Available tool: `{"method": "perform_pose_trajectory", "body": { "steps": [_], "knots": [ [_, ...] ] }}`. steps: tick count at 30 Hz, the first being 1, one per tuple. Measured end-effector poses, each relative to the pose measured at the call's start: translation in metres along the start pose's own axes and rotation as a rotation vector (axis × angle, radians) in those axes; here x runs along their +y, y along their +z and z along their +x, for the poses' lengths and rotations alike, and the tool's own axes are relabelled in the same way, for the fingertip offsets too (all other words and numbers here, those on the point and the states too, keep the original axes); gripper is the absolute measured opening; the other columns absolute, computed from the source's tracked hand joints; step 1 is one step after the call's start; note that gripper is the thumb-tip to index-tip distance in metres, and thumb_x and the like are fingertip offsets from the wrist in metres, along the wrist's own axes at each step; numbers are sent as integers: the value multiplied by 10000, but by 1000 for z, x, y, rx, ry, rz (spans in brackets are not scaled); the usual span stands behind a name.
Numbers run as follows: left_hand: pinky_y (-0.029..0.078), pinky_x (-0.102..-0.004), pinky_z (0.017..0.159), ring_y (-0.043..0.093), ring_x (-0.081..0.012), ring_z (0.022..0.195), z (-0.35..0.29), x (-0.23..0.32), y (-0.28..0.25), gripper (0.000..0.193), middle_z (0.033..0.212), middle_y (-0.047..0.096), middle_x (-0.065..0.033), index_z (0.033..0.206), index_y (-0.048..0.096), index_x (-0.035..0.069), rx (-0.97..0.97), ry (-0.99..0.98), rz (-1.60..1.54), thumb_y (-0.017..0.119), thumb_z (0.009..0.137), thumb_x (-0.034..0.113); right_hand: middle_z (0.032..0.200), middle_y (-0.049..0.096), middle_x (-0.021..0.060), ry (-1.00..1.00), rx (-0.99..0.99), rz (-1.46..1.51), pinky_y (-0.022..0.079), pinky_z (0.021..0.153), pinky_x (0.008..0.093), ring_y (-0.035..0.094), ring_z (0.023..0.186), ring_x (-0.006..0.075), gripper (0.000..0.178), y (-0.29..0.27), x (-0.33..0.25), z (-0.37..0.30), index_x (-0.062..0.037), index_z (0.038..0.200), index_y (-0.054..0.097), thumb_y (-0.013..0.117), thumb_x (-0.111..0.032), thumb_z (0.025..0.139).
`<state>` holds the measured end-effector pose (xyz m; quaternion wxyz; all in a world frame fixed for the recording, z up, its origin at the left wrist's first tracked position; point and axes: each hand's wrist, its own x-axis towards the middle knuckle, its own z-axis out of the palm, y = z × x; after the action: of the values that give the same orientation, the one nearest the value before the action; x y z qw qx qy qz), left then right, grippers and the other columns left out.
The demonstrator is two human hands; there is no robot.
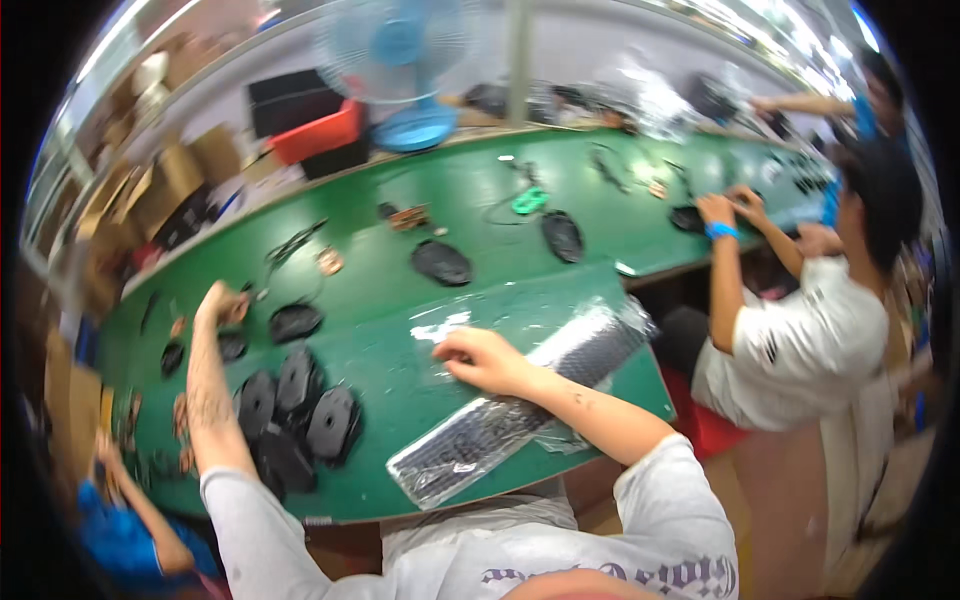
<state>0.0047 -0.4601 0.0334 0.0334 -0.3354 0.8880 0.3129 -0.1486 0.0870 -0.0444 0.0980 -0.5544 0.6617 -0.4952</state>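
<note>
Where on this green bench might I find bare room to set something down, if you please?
A bare stretch lies between the clustered black shells and the plastic-wrapped keyboard; another lies between the single shell right of the left hand and the farther shell. It is crowded beside the left forearm, where the shells bunch together.

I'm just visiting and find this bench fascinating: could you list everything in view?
Worktop: one, green, across the middle
Wrapped keyboard: one, black in clear plastic, near edge
Oval shells: at least five, black, spread along the worktop
Clustered black pieces: about five, black, beside the left forearm
Oval part: one, bright green, far side
Cables: several, black, on the worktop
Fan: one, blue, behind
Bin: one, red, left of the fan
Plastic bags: several, clear, far edge
Boxes: several, brown, far left
Co-workers: three, white or blue tops, two right, one lower left
Left hand: one, bare, near a shell
Right hand: one, bare, beyond the keyboard
</note>
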Motion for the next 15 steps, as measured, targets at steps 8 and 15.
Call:
{"method": "perform_pose_trajectory", "body": {
  "steps": [8,15],
  "knots": [
    [516,-381,567,614,-284,577,75,-101,-4,266,682,645,-148,798,671,12,531,1,504,586,883,249,900,629,62,-10,29,97,494,701,301,587,755,197,213,-14,-11,-2,-29,1000,651,635,-7,788],
    [500,-439,939,579,-350,1185,9,33,66,432,1335,550,-240,1285,549,-30,903,44,716,544,880,121,903,632,64,62,-7,62,502,712,316,602,759,218,219,-8,1,-18,-30,984,645,628,25,772]
  ]
}}
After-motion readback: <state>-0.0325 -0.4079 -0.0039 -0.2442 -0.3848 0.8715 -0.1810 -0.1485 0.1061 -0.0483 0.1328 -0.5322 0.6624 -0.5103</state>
